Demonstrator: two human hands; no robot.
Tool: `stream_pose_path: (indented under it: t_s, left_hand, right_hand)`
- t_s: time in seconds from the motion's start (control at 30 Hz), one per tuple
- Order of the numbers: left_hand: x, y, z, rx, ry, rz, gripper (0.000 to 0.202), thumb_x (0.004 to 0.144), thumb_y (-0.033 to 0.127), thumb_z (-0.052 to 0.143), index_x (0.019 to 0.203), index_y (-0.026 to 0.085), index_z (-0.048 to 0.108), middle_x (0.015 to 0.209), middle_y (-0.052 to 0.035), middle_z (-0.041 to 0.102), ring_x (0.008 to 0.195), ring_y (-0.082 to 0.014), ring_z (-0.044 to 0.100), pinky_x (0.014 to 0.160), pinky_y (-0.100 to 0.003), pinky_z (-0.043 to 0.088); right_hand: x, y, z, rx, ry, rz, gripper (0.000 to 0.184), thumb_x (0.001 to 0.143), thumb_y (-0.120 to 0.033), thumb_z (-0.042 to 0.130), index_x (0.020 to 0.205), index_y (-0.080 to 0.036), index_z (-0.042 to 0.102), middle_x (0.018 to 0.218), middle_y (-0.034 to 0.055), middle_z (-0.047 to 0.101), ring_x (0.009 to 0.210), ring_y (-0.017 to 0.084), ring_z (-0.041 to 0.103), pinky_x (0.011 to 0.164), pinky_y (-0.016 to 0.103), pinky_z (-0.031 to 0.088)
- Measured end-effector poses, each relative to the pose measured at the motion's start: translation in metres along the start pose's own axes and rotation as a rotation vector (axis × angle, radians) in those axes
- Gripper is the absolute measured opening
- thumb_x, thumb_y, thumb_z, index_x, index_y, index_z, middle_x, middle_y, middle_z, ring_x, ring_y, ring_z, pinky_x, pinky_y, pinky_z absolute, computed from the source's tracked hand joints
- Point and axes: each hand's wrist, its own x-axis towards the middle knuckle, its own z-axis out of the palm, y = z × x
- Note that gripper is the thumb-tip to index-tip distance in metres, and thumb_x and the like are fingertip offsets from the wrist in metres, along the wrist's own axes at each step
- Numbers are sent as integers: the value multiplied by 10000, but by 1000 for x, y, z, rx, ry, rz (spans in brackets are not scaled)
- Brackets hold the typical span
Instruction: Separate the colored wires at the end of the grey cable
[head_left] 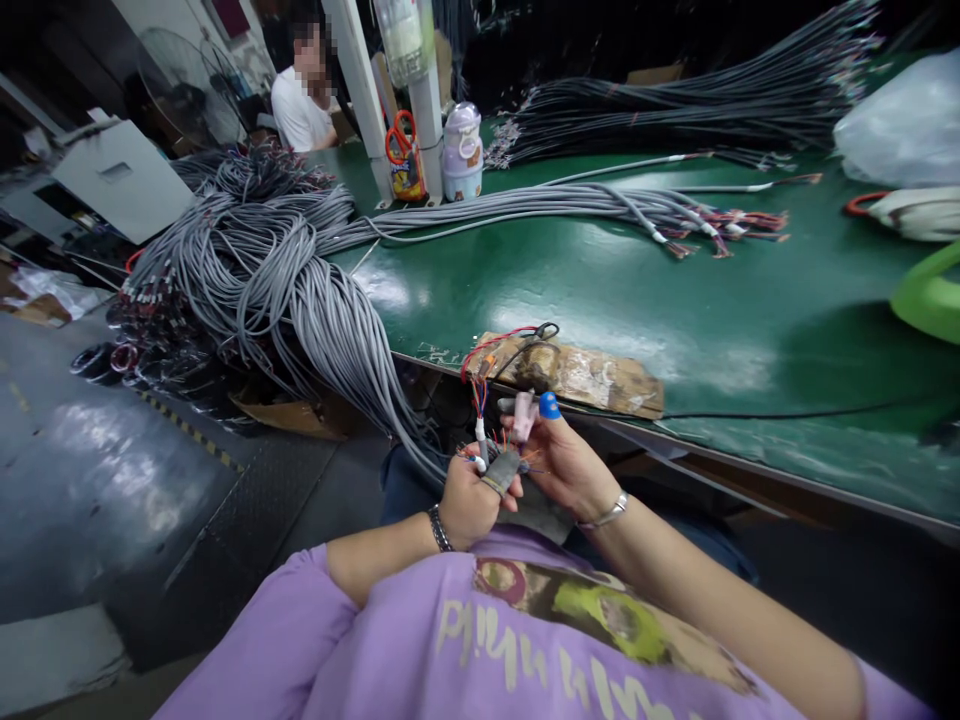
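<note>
The fingers of the left hand (466,505) are closed around the grey cable end (483,453), whose long axis points toward the desk (720,320), while just rightward the right hand (574,465) is half curled, its hold I cannot tell.

Grey cables (300,268), green tabletop (750,330), blue finger cover (550,404)

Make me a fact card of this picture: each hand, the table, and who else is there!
Left hand: closed around a gray cable with colored wires at its end
Right hand: beside those wires, wearing a blue fingertip cover; grip unclear
Green worktable: bears a gray cable bundle, dark cables and a purple bottle
Someone else: a person in a white shirt, beyond the table
</note>
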Motion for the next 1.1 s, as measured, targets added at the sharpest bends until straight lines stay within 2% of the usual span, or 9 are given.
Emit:
stream_pose_path:
  t_s: [0.1, 0.2, 0.4, 0.57, 0.73, 0.97, 1.1]
  left_hand:
    - [-4, 3, -3, -8, 14, -31, 531, 708, 677, 649, 715, 156, 549, 546, 13, 584, 383, -69, 489, 387, -186, 385]
    - [-8, 3, -8, -19, 18, -41, 529, 684, 666, 680, 740, 157, 549, 543, 18, 586, 383, -73, 494, 387, -188, 388]
    - [-6, -4, -11, -63, 62, 22, 456, 771, 594, 648, 726, 149, 558, 530, 25, 569, 376, -65, 481, 387, -185, 376]
    - [1, -5, -7, -44, 69, 28, 461, 773, 596, 643, 700, 146, 574, 540, 11, 588, 378, -64, 484, 380, -183, 359]
    - [4, -3, -4, -18, 39, 29, 461, 796, 596, 617, 693, 150, 566, 546, 10, 590, 382, -64, 490, 382, -180, 354]
    - [6, -5, -3, 8, 27, 35, 450, 809, 580, 612, 696, 147, 561, 548, 12, 588, 382, -63, 493, 384, -177, 366]
    - [6, -6, -5, 6, 36, 30, 451, 802, 584, 620, 709, 147, 560, 551, 15, 587, 382, -63, 494, 380, -174, 364]
  right_hand:
    - [-2, -2, -1, 17, 14, -7, 449, 737, -651, 664, 782, -204, 668, 735, 34, 683, 573, 145, 571, 526, 276, 474]
    - [-3, -6, -3, -9, -27, 7, 452, 747, -662, 645, 809, -215, 676, 774, 36, 697, 605, 140, 586, 536, 261, 478]
    - [-2, -11, -3, -69, 3, -29, 351, 744, -535, 726, 788, -188, 700, 734, 29, 688, 623, 128, 599, 570, 243, 498]
    - [0, -8, -3, -56, -26, -40, 371, 727, -539, 740, 812, -180, 696, 798, 51, 710, 651, 151, 613, 609, 283, 506]
    - [3, -8, -3, -39, -46, -23, 382, 719, -569, 735, 780, -194, 695, 729, 38, 698, 559, 141, 567, 550, 281, 475]
    - [3, -8, 4, 19, 4, -43, 379, 648, -545, 801, 739, -191, 702, 676, 23, 699, 534, 140, 558, 538, 288, 463]
    - [2, -6, 5, 47, 7, -21, 417, 637, -586, 787, 743, -191, 702, 674, 12, 691, 544, 124, 558, 543, 263, 469]
